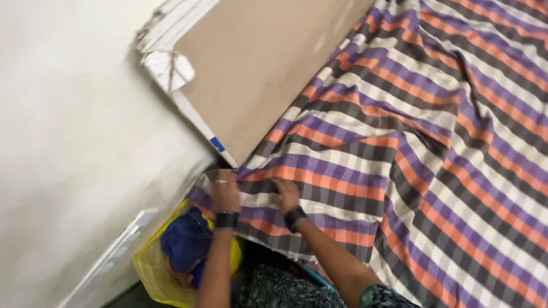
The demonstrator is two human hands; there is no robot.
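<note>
A checked bedsheet (434,142) in purple, orange, grey and white covers the bed and hangs over its near corner. My left hand (225,193) grips the sheet's edge at that corner, beside the tan headboard (257,68). My right hand (285,195) presses flat on the sheet a little to the right, fingers spread. Both wrists wear dark bands. The sheet is wrinkled across the middle.
A pale wall (74,142) runs along the left. A white strip (197,122) with a blue mark edges the headboard. Below my hands sits a yellow bag (151,268) holding a blue cloth (185,239). Dark patterned fabric (274,288) lies beside it.
</note>
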